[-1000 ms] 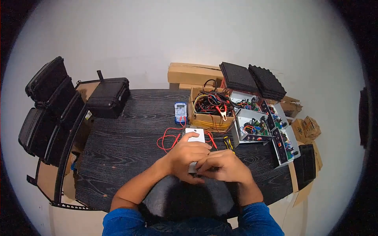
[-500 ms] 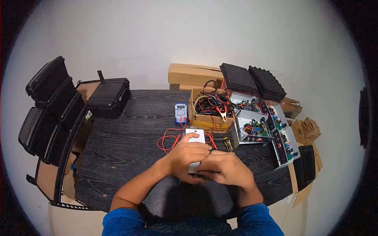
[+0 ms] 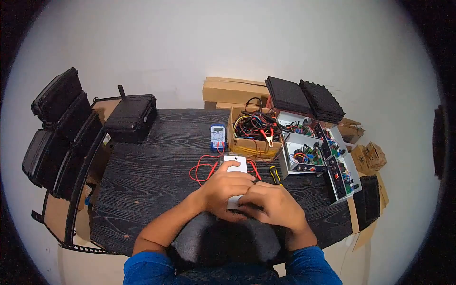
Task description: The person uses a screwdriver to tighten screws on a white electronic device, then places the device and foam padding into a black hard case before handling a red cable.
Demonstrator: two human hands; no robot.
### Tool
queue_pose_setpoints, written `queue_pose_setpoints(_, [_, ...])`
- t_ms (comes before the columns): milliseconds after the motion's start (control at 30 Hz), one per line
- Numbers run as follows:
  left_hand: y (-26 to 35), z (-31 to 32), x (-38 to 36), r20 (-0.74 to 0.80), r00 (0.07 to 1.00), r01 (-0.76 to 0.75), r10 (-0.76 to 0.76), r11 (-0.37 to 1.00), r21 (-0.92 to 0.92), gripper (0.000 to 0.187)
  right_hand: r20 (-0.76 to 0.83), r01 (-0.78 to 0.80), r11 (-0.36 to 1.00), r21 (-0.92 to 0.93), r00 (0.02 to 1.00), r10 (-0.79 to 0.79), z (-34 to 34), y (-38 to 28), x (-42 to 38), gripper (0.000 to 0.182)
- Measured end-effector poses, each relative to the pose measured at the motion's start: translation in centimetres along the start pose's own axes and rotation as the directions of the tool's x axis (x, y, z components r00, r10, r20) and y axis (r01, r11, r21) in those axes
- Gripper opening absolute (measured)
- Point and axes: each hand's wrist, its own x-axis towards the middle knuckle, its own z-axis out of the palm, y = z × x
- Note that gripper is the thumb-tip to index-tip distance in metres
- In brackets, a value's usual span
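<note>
left hand: point(image 3: 227, 186) clamped on the white box point(image 3: 241, 164), thumb over its top face; looks like the steadying grip
right hand: point(image 3: 271, 203) fingers curled in at the box's near end, against the left hand; cannot tell if they pinch anything, fingertips hidden
white box, place: between the hands, in front of the torso, over the counter point(image 3: 142, 180) near its front edge; likely held close for fine finger work
white box, direction: end with the small dark hole faces away, toward the cable carton point(image 3: 254, 146); other end toward the person
white box, long axis: runs near to far, roughly straight out from the body; middle covered by fingers
red leads: point(image 3: 200, 179) loose loops on the counter beside the box, probably pushed aside to free working room
screwdriver: point(image 3: 275, 175) yellow and black, lying right of the box, probably parked for easy reach
multimeter: point(image 3: 218, 136) flat, beyond the box, leads plugged in, display end away; dial looks readable from the seat
cable carton: just right of the multimeter, open top, likely keeps tangled cables contained
open cases: point(image 3: 304, 164) right of the carton, circuit boards exposed, grouped off the work spot
</note>
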Motion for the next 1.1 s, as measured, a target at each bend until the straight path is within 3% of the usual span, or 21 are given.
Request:
queue_pose_setpoints(100, [-0.2,0.1,-0.1,0.003,1.000,-0.004,0.004,1.000,0.003,0.066,0.006,-0.032,0.998,-0.052,0.999,0.032,-0.3,-0.5,0.1,0.022])
queue_pose_setpoints(500, [-0.1,0.2,-0.1,0.007,1.000,0.007,-0.007,1.000,0.004,0.069,-0.029,0.027,0.999,0.017,0.999,-0.026,-0.2,-0.4,0.3,0.020])
queue_pose_setpoints(733, [-0.1,0.3,-0.3,0.006,1.000,0.028,-0.028,1.000,0.006,0.068,0.030,-0.076,0.996,-0.051,0.997,0.077,-0.2,-0.9,0.0,0.022])
queue_pose_setpoints(800, [-0.1,0.3,-0.1,-0.008,1.000,0.007,-0.007,1.000,-0.003,0.068,0.008,-0.075,0.995,-0.064,0.997,0.075,-0.3,-1.2,0.3,0.022])
queue_pose_setpoints(900, [0.1,0.1,-0.1,-0.007,1.000,0.013,-0.013,1.000,-0.001,0.069,-0.015,0.081,0.997,0.021,0.997,-0.081,-0.5,-0.2,0.4,0.024])
queue_pose_setpoints(1100, [-0.2,0.3,-0.2,-0.015,1.000,0.001,-0.001,1.000,-0.002,0.070,0.023,0.021,0.999,0.026,1.000,-0.021,-0.2,0.2,0.1,0.024])
